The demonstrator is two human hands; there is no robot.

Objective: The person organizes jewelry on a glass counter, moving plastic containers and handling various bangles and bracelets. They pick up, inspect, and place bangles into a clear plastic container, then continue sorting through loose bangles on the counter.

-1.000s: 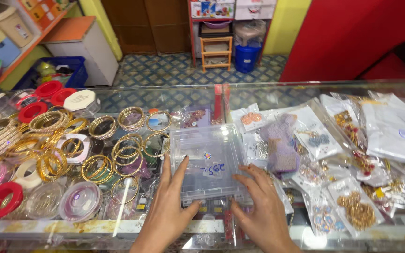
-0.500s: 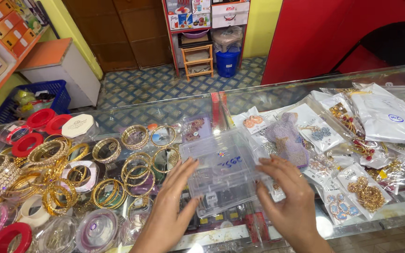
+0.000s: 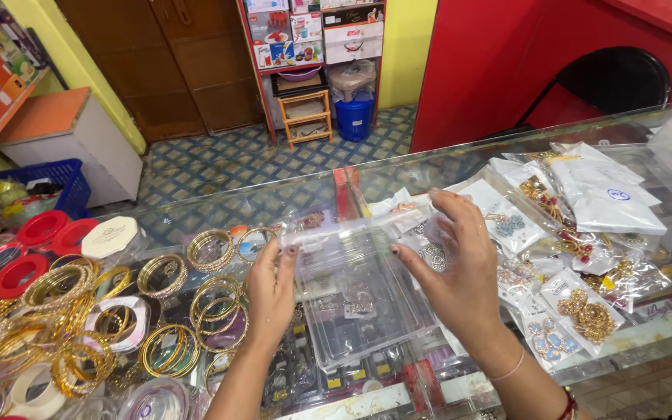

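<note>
Raised since a second ago: clear rectangular plastic box (image 3: 363, 299), now tilted up off the glass counter top (image 3: 647, 334). My left hand (image 3: 270, 292): fingers curled, gripping the box's left edge. My right hand (image 3: 460, 272): half open, thumb and fingertips pinching the box's right upper edge. Left of the box: gold bangle sets (image 3: 79, 311). Right of the box: clear packets of earrings (image 3: 577, 303).

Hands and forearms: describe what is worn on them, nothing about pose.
Both forearms are bare, with no sleeves in view. The right hand has a thin pink band and a red bracelet at the wrist. The left hand shows dark-painted fingernails; no rings visible.
</note>
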